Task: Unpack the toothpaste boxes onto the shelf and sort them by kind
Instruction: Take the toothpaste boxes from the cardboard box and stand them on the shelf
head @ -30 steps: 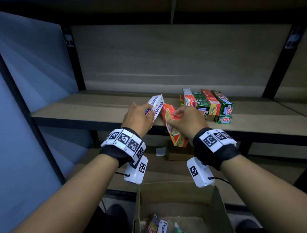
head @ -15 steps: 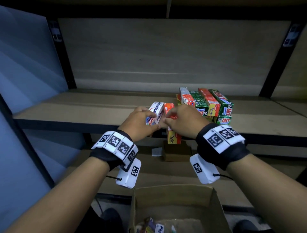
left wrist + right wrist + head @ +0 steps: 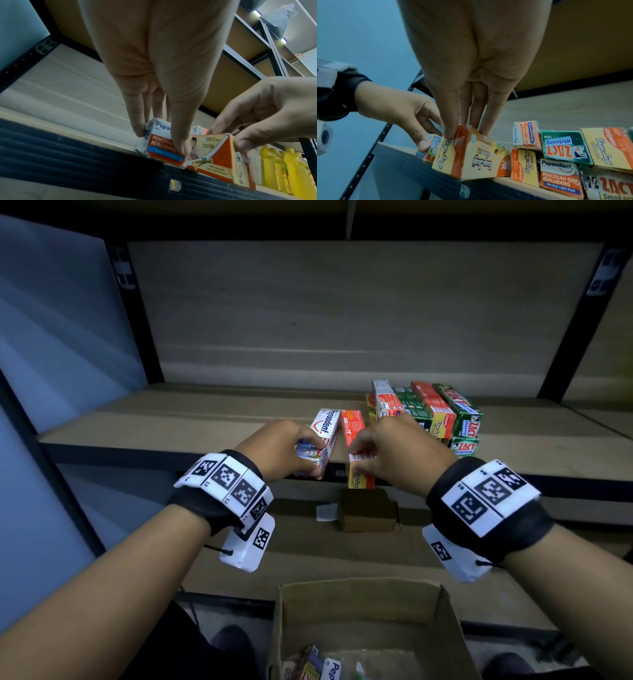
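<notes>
Carton (image 3: pixel 363 628) cut by bottom edge, contents mostly hidden; right hand (image 3: pixel 394 450) covers orange box (image 3: pixel 354 440) middle.

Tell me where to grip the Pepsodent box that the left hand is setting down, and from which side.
Grip the Pepsodent box at its near end, from the front, thumb and fingers pinching its long side faces. It lies lengthwise front to back at the shelf edge, as the left hand holds it now.

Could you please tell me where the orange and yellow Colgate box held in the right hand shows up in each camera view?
Head: the Colgate box sits just right of centre, at the shelf's front edge, beside the white Pepsodent box.
Left wrist: low and right of centre, pinched from above by the right hand.
Right wrist: lower centre, under the fingertips.
Shared landmark: the Pepsodent box touching its left side.
</notes>
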Demonstrator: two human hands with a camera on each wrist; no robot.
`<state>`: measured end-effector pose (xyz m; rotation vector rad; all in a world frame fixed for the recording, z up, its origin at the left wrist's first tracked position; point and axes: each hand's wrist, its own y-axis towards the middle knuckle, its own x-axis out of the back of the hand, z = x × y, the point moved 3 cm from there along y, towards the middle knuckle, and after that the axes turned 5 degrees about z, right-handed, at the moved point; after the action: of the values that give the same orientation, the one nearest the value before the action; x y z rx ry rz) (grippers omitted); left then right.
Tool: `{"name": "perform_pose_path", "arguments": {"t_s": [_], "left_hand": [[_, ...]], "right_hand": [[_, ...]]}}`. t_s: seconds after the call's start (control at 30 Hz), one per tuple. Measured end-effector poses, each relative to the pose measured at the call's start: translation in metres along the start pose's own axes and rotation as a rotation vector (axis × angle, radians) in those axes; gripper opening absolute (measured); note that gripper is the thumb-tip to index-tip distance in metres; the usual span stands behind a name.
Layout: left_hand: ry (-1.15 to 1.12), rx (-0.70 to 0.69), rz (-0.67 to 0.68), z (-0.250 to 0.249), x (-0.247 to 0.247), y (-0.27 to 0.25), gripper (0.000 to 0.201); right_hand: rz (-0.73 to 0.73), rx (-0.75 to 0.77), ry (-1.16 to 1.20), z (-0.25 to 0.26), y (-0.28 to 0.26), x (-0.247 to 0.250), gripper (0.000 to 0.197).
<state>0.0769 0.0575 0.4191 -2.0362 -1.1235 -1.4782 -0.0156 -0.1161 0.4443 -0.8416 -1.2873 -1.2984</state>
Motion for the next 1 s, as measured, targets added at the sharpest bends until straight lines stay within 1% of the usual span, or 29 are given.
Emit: {"name": "perform_pose_path", "arguments": {"t_s": [0.13,0.33,0.5,0.6,0.67,0.8,1.0], "left_hand": [[0.006,-0.023,0.008,-0.003,-0.006,0.015,0.044],[0.033,-0.041,0.013,-0.005,-0.011,0.046,0.044],[0.048,-0.043,0.003,-0.002,-0.014,0.072,0.043],[0.021,-0.035,0.002,0.004,-0.017,0.084,0.04],[-0.004,-0.035,-0.005,0.008,-0.019,0.091,0.038],[0.003,-0.053,-0.025,0.013,-0.019,0.1,0.037],[-0.006,-0.058,-0.035,0.016,-0.02,0.108,0.039]], "right_hand": [[-0.056,-0.036,-0.078,-0.005,0.016,-0.008,0.015],[-0.134,-0.096,-0.137,-0.012,0.036,-0.019,0.014],[-0.092,-0.104,-0.224,-0.011,0.048,-0.025,0.018],[-0.112,-0.058,-0.269,-0.01,0.053,-0.026,0.026],[-0.096,-0.044,-0.292,-0.01,0.057,-0.026,0.031],[-0.055,-0.082,-0.367,-0.009,0.065,-0.024,0.024],[-0.009,-0.121,-0.421,-0.007,0.073,-0.02,0.027]]}}
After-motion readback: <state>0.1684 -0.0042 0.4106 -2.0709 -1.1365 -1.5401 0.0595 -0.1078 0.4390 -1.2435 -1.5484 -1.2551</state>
